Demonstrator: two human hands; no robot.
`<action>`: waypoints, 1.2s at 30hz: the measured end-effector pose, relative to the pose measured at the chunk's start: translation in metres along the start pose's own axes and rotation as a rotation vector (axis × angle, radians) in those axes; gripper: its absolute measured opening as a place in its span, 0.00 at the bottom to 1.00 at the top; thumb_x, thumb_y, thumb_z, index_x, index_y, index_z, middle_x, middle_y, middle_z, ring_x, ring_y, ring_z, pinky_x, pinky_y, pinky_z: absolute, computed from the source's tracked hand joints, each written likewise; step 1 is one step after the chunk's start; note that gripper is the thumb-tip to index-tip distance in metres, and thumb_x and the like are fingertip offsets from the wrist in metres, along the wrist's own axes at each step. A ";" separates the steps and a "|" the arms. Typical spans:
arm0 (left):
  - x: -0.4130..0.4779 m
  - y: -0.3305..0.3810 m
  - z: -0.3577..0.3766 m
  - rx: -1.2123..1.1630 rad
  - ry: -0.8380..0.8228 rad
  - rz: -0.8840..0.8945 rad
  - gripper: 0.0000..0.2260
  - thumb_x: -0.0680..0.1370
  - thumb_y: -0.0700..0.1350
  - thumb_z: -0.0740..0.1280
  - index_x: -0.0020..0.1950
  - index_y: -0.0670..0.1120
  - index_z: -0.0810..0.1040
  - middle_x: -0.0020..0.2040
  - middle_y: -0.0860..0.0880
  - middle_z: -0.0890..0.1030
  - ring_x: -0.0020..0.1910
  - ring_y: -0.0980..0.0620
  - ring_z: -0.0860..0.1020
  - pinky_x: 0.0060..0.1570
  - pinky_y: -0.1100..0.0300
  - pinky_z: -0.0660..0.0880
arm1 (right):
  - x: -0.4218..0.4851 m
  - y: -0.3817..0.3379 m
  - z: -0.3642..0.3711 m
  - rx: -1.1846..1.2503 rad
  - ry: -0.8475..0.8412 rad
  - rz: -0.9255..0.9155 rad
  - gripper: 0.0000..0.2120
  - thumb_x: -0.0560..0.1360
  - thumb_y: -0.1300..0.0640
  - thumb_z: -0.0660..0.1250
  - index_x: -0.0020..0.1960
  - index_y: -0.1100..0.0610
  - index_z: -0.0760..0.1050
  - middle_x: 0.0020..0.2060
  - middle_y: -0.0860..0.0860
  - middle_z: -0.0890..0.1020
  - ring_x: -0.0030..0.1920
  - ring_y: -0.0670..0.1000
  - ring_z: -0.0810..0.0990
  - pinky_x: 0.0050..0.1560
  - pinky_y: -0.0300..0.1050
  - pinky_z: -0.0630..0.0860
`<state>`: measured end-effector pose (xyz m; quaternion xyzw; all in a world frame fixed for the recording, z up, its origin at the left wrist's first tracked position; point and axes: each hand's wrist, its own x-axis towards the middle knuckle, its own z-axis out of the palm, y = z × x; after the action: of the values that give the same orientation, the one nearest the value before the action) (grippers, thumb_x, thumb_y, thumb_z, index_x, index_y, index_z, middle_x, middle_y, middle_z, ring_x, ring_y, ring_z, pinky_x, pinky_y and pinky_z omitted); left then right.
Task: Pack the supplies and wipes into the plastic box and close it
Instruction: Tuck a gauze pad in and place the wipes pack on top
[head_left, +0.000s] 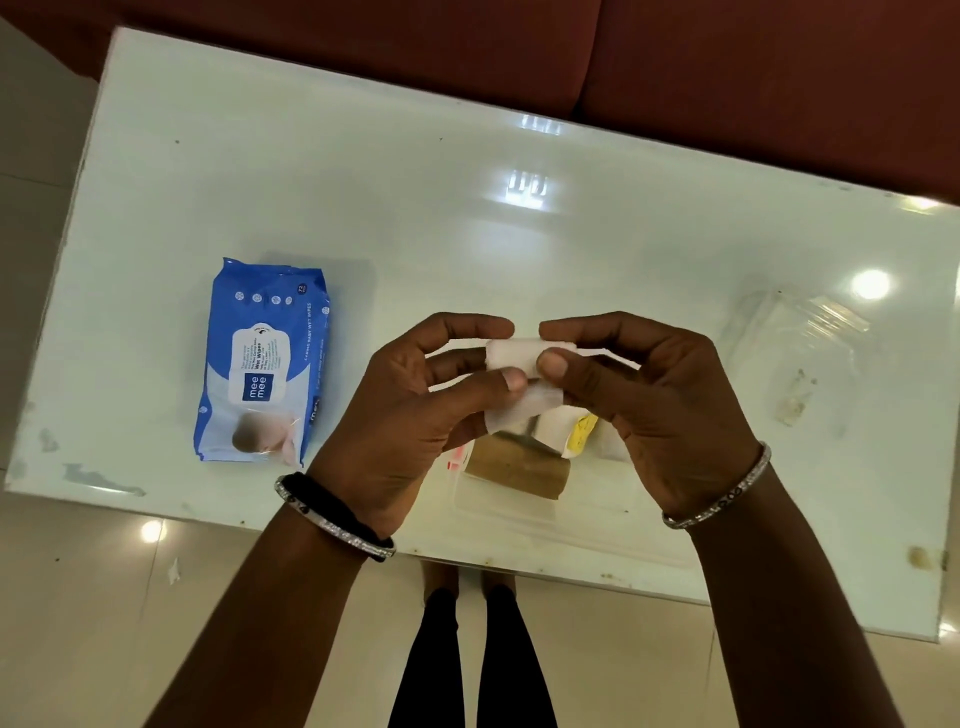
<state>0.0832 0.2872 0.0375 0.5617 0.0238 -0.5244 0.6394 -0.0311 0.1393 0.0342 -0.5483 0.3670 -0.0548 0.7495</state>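
Both hands up over the near middle of the table (363, 197). Left hand (415, 410) and right hand (649, 405) pinch the same white gauze piece (519, 379) between thumb and fingertips, one at each end. Gauze is folded or partly rolled; I can't tell which. It hangs clear of the table, directly above the plastic box (571, 519).

Box is clear and sits open at the near edge, below my hands. Inside I see a brown roll (514, 470) lying flat and a white packet with a yellow patch (571, 431) leaning behind it. Something with red print shows at the box's left wall; too hidden to identify. My hands block most of the box's far half.

Clear lid (795, 348) lies flat on the table, right of the box and well apart from it. Hard to read, mostly glare.

Wipes pack (262, 358), blue and white, lies flat on the left side of the table, label up, well apart from the box and not touched by either hand.

Silver bangle on each wrist, plus a black band (332, 504) on the left one.

Table top is glossy white, ceiling lights reflect in it, edges chipped and stained. Reddish-brown sofa (727, 78) sits along the far side. Floor is pale glossy tile (104, 597); my dark-trousered legs show below the table edge.
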 end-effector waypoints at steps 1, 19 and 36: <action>0.000 0.000 0.001 -0.037 0.002 -0.034 0.18 0.65 0.44 0.73 0.55 0.48 0.80 0.49 0.45 0.87 0.49 0.47 0.85 0.42 0.60 0.81 | 0.000 0.000 -0.001 -0.004 -0.005 -0.012 0.18 0.61 0.54 0.79 0.50 0.58 0.85 0.44 0.60 0.87 0.47 0.68 0.84 0.52 0.57 0.82; 0.003 -0.011 0.009 0.054 0.024 -0.023 0.15 0.65 0.44 0.74 0.51 0.48 0.83 0.48 0.47 0.86 0.48 0.49 0.85 0.41 0.58 0.82 | -0.004 0.009 -0.009 -0.016 -0.007 0.060 0.14 0.67 0.56 0.75 0.50 0.60 0.84 0.44 0.58 0.87 0.43 0.61 0.86 0.44 0.52 0.84; 0.003 -0.017 0.007 0.040 0.062 -0.063 0.17 0.64 0.44 0.74 0.53 0.46 0.83 0.49 0.45 0.86 0.48 0.48 0.85 0.40 0.59 0.82 | -0.006 0.015 -0.008 0.016 -0.016 0.155 0.19 0.65 0.51 0.75 0.53 0.60 0.84 0.49 0.66 0.83 0.41 0.69 0.80 0.45 0.61 0.82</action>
<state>0.0691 0.2834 0.0265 0.5894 0.0509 -0.5269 0.6102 -0.0452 0.1415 0.0224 -0.5127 0.4018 0.0052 0.7587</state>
